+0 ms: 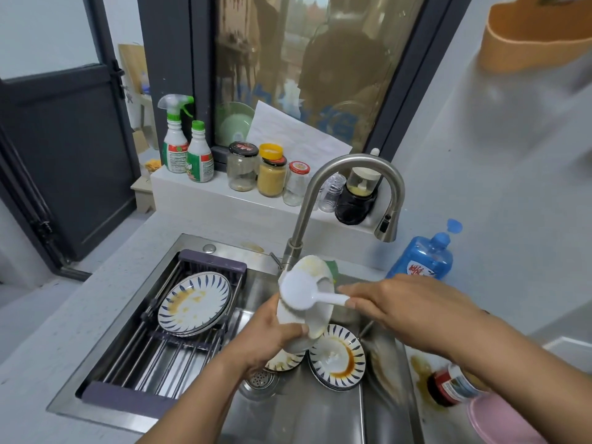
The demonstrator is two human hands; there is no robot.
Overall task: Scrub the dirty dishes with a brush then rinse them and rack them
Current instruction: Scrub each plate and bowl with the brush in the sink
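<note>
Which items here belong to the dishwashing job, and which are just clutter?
Job: left hand, right hand, brush, held plate, stained plates in the basin, stained plates on the rack, rack, faucet.
Lying about: cleaner bottles, jars, tipped sauce bottle.

Ledge (192,190): white, under the window (320,59).
Sprayer (174,136): upright at the ledge's left end, just beside a green-capped bottle (199,155).
Jars: black-lid jar (242,168), yellow-lid jar (271,174) and red-lid jar (296,184) stand in a row.
Glass (331,193): upside down, next to a dark pot (357,200).
Paper (294,136): leans on the window.
Soap bottle (423,254): blue, on the desk (48,315) by the wall.
Tipped jar (451,386): red label, lying beside a brown stain (419,370).
Door (64,155): dark, on the left.
</note>
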